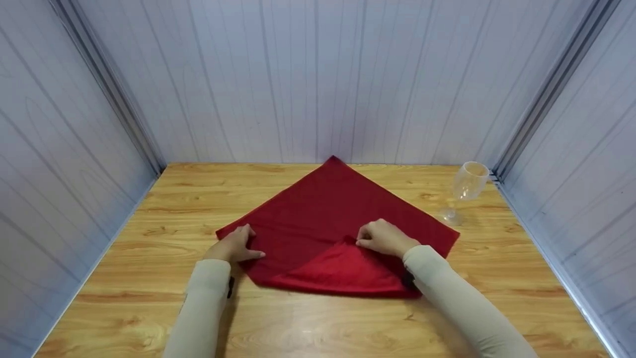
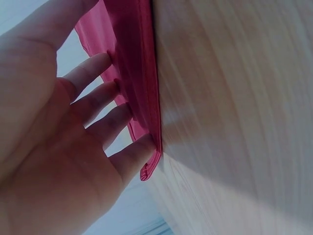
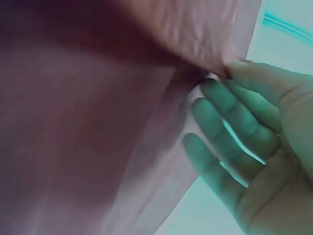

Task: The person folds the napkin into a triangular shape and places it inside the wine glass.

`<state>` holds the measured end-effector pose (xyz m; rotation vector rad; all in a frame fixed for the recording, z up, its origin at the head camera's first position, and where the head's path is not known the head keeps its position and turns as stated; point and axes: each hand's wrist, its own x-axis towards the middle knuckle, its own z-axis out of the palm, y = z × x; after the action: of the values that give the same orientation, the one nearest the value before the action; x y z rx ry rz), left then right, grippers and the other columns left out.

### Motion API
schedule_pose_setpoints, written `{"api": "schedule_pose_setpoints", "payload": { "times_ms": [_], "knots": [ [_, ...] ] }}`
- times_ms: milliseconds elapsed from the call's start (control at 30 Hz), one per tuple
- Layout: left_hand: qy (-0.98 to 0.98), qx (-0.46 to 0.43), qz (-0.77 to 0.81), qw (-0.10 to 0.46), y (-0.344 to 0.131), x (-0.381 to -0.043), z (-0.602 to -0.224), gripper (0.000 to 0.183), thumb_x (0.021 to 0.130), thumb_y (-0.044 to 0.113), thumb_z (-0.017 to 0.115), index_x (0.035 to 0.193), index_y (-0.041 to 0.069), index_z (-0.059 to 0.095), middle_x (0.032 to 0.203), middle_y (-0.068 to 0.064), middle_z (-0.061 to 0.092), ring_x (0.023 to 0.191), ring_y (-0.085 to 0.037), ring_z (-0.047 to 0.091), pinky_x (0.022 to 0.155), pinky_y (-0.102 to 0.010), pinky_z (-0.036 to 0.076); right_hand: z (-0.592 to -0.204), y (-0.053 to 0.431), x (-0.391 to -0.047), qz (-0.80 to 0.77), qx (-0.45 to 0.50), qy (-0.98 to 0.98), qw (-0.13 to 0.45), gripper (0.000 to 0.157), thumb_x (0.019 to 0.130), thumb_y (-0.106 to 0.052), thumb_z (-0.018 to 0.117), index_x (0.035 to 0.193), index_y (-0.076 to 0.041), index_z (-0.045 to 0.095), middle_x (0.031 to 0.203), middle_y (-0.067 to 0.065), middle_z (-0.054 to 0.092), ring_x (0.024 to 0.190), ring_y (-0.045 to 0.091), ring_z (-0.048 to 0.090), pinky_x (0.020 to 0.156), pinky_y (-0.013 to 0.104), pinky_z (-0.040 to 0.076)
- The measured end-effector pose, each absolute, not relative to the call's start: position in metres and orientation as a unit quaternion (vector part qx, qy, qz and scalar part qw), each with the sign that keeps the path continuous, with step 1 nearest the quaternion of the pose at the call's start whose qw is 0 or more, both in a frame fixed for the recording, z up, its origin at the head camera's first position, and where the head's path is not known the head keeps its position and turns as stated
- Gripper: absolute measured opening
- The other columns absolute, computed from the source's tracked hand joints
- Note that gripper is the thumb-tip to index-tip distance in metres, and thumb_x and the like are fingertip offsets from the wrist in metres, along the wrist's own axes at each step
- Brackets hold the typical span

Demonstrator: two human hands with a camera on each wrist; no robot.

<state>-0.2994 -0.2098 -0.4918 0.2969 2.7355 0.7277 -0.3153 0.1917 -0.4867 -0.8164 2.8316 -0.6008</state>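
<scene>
A red cloth napkin point(image 1: 323, 209) lies spread in a diamond on the wooden table, its near corner folded up to show a brighter, shinier underside point(image 1: 343, 271). Between thumb and index finger my right hand point(image 1: 386, 238) pinches the tip of that folded corner, near the napkin's middle. In the right wrist view the other fingers point(image 3: 208, 120) of this hand lie loosely bent below the pinch. My left hand point(image 1: 236, 246) rests on the napkin's left corner with fingers spread. The left wrist view shows its fingertips point(image 2: 142, 147) touching the cloth near the hemmed edge.
A clear stemmed glass point(image 1: 469, 181) stands at the table's back right, close to the napkin's right corner. White panel walls point(image 1: 298, 79) enclose the wooden table point(image 1: 164, 214) at the back and both sides. The napkin's far corner reaches the back wall.
</scene>
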Motion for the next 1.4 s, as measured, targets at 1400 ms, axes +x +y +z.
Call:
{"api": "schedule_pose_setpoints", "payload": {
  "times_ms": [1400],
  "knots": [
    [0.949, 0.09, 0.264, 0.146, -0.212, -0.299, -0.494, 0.06, 0.089, 0.03, 0.079, 0.129, -0.003, 0.048, 0.131, -0.022, 0.051, 0.129, -0.039, 0.047, 0.105, -0.052, 0.039, -0.492, 0.193, -0.355, -0.274, -0.16, 0.935, 0.158, 0.013, 0.091, -0.022, 0.064, 0.091, -0.012, 0.072, 0.076, -0.005, 0.062, 0.069, 0.01, 0.05, 0.069, 0.03, 0.042]
  ]
}}
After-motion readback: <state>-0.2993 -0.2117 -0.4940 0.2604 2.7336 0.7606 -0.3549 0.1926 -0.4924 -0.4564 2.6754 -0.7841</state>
